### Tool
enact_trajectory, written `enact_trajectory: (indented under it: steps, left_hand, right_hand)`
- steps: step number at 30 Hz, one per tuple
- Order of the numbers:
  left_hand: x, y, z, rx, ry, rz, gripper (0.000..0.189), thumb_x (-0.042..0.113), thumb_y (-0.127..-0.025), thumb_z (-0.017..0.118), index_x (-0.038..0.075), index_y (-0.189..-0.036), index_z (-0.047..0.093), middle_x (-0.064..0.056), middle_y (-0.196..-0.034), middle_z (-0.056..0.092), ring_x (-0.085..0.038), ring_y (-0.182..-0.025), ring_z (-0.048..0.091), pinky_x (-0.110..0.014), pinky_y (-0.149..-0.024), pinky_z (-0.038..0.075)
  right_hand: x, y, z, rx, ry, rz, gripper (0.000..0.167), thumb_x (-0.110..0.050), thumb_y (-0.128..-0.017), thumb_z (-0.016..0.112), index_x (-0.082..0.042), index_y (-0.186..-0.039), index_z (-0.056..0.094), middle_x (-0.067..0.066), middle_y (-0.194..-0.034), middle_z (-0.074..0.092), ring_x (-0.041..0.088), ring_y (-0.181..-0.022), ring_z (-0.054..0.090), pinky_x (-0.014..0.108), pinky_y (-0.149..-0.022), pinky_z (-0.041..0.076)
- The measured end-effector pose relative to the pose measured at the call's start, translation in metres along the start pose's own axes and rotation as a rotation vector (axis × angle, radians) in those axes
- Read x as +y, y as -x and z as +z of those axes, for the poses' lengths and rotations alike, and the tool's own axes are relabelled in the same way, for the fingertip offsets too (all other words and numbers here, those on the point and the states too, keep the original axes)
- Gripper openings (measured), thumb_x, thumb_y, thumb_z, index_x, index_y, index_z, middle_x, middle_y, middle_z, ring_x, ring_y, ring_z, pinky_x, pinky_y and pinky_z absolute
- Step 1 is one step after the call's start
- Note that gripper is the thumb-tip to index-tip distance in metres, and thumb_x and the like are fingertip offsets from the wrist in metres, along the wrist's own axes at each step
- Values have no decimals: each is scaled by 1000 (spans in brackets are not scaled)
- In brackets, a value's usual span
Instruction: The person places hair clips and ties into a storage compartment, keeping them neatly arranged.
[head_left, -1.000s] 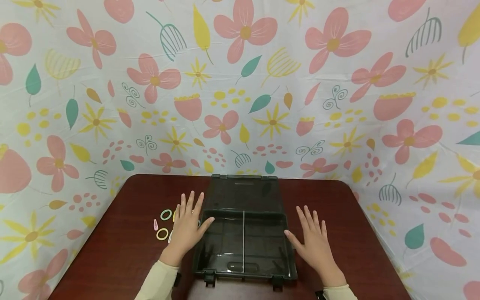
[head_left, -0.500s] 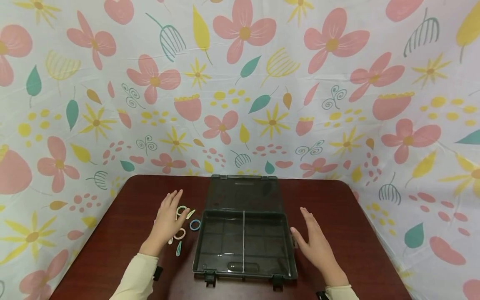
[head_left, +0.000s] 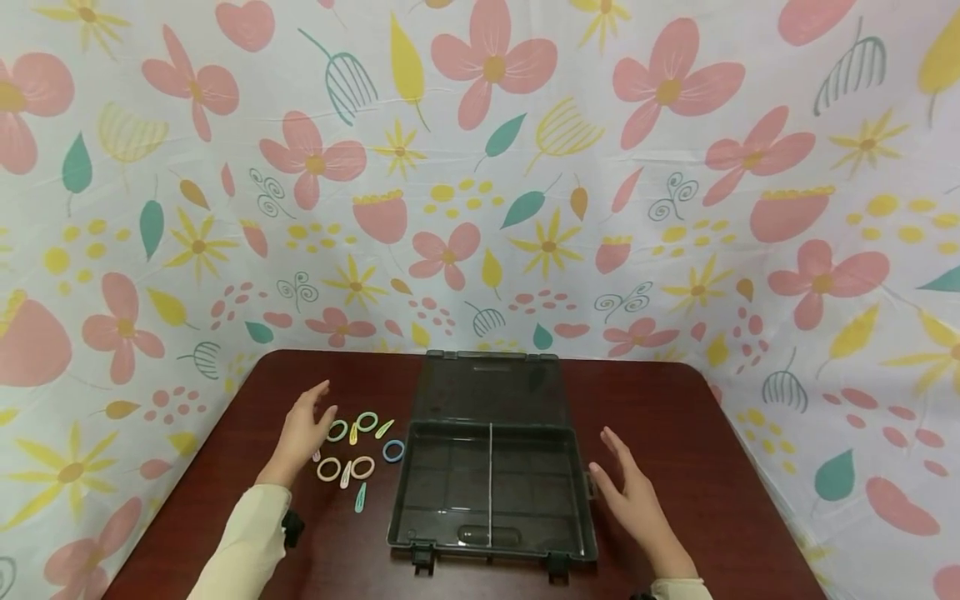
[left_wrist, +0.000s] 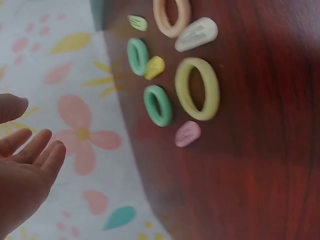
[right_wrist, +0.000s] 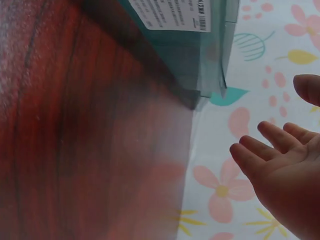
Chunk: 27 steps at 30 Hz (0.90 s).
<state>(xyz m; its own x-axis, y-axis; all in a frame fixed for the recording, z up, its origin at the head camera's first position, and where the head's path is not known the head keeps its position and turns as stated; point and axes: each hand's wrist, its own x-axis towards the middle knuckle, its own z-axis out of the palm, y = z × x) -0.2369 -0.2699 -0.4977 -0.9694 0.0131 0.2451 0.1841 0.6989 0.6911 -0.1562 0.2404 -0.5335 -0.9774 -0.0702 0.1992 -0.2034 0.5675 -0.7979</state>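
My left hand [head_left: 300,435] hovers at the left of the table, beside a loose group of hair ties and snap hair clips. Its fingers are loosely extended and hold nothing. The group includes a blue hair tie [head_left: 385,452], a teal clip [head_left: 361,497], a yellow hair tie [left_wrist: 213,90], a white clip [left_wrist: 197,35] and a pink clip [left_wrist: 188,134]. An opened dark see-through plastic box [head_left: 450,483] lies mid-table, a thin divider [head_left: 491,483] splitting it in two. Just right of it my right hand [head_left: 632,500] is held with fingers extended, touching nothing.
The box lid [head_left: 487,390] lies back towards the far table edge. Two latches stick out at the box's front, one of them the left latch [head_left: 423,558]. A white label [right_wrist: 175,14] is on the box's side. Floral cloth [head_left: 480,183] hangs behind the dark red table [head_left: 645,400].
My left hand has moved left, from beside the box across the hair ties and clips, uncovering most of them. The right hand has shifted slightly right and down and turned more side-on.
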Motion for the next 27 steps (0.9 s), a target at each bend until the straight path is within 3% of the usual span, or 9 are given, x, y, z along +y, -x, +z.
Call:
enact_trajectory:
  steps: [9, 12, 16, 22, 27]
  left_hand:
    - [-35, -13, 4, -8, 95, -177, 43, 3, -98, 52, -8, -138, 42, -31, -130, 51, -44, -119, 49, -52, -97, 46]
    - [-45, -15, 8, -5, 132, -238, 41, 4, -98, 52, -8, -137, 45, -30, -128, 53, -44, -118, 50, -52, -95, 47]
    - [-53, -15, 15, -37, 170, -299, 42, 5, -99, 52, -9, -137, 44, -30, -129, 52, -44, -120, 49, -52, -96, 46]
    - [-58, -16, 23, -79, 176, -356, 43, 5, -98, 52, -10, -138, 43, -31, -128, 51, -45, -119, 49, -52, -96, 47]
    - [-62, -20, 28, -87, 139, -359, 41, 2, -97, 53, -11, -135, 45, -33, -126, 52, -46, -116, 51, -51, -93, 49]
  right_hand:
    - [4, 2, 1, -46, -158, 52, 62, -26, -101, 53, -12, -153, 22, 21, -152, 30, 42, -136, 31, 52, -107, 31]
    - [10, 3, 2, -56, -238, 72, 61, -23, -101, 53, -11, -153, 23, 22, -152, 29, 42, -137, 30, 30, -105, 42]
    - [17, 4, 4, -56, -292, 67, 60, -19, -100, 53, -9, -152, 25, 23, -152, 29, 43, -136, 30, 6, -91, 38]
    - [18, 4, 7, -63, -317, 102, 62, -19, -99, 56, -6, -152, 26, 23, -151, 31, 43, -134, 32, 10, -90, 43]
    - [21, 5, 7, -85, -369, 155, 64, -17, -98, 58, -6, -152, 25, 22, -151, 31, 41, -135, 33, 10, -91, 43]
